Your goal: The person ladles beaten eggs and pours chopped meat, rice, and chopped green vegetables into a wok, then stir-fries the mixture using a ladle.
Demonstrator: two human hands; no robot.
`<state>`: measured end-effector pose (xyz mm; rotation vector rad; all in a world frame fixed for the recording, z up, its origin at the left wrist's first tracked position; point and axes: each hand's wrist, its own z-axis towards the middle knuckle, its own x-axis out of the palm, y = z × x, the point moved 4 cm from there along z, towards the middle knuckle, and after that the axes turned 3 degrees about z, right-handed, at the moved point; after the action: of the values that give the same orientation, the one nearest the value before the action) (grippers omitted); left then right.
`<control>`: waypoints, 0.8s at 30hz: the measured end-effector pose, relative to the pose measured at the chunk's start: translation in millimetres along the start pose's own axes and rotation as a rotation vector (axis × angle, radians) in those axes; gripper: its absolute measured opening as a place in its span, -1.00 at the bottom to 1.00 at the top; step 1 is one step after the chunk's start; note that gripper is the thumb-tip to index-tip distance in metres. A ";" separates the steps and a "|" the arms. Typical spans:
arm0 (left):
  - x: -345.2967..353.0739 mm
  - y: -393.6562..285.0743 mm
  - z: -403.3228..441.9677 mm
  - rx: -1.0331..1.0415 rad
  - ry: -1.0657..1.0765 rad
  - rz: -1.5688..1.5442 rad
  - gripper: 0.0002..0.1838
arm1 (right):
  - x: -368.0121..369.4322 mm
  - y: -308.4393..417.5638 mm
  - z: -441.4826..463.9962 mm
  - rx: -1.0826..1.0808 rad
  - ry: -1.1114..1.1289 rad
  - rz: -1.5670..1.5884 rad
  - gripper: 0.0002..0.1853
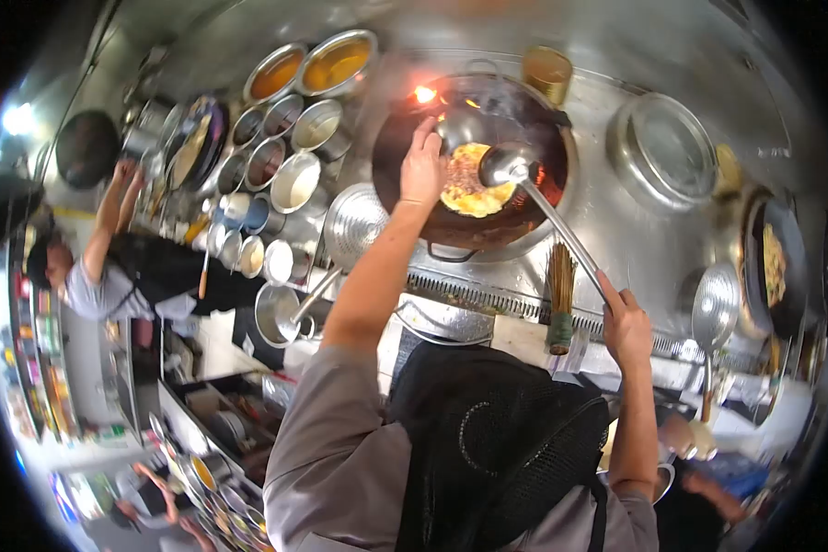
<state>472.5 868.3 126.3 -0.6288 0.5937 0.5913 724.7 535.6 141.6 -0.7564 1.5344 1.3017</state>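
Note:
A large dark wok point(405, 198) sits on the steel stove with flames and smoke at its back left. Inside it lies yellow, egg-like food with darker bits point(474, 198). My right hand point(626, 324) is wrapped round the long handle of a steel ladle point(508, 166), whose bowl is over the food's right side. My left hand point(423, 170) reaches over the wok's left part, fingers stretched forward and apart from the ladle. Nothing shows in my left hand; its palm side is hidden.
Bowls of orange liquid point(339, 63) and metal pots point(294, 182) stand left of the wok. A strainer point(355, 225), a bamboo brush point(560, 299) and a lidded pot point(667, 147) surround it. Another person point(110, 267) works at far left; a second wok point(787, 267) is at right.

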 end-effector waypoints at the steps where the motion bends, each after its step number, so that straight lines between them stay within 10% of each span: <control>1: 0.8 13.9 -8.4 -0.127 -0.133 -0.019 -0.74 | 4.0 2.2 9.6 -0.049 0.006 -0.008 -0.33; 6: -63.5 80.3 -106.7 -1.100 -0.163 -0.553 -0.68 | 53.2 13.7 75.3 0.032 0.199 0.337 -0.45; 8: -119.2 91.5 -173.8 -1.281 -0.530 -0.833 -0.65 | 92.1 19.3 103.9 -0.176 0.116 0.547 -0.46; 9: -144.6 101.5 -216.6 -1.249 -0.759 -0.961 -0.60 | 94.1 33.9 111.5 0.015 0.318 0.586 -0.47; 11: -221.5 97.5 -298.2 -1.232 -1.015 -0.990 -0.60 | 115.2 24.0 130.3 -0.357 0.162 0.507 -0.44; 18: -465.4 -19.8 -642.0 -1.307 -2.037 -0.164 -0.75 | 81.3 -6.9 125.5 -0.318 0.488 -0.007 -0.43; 24: -564.4 -74.6 -821.2 -1.161 -2.224 -0.088 -0.62 | 7.2 26.1 89.5 -0.194 0.573 -0.182 -0.48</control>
<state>-126.0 80.7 -15.2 -0.6253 -1.9756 1.1117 722.7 629.0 146.5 -1.4531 1.7369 1.1622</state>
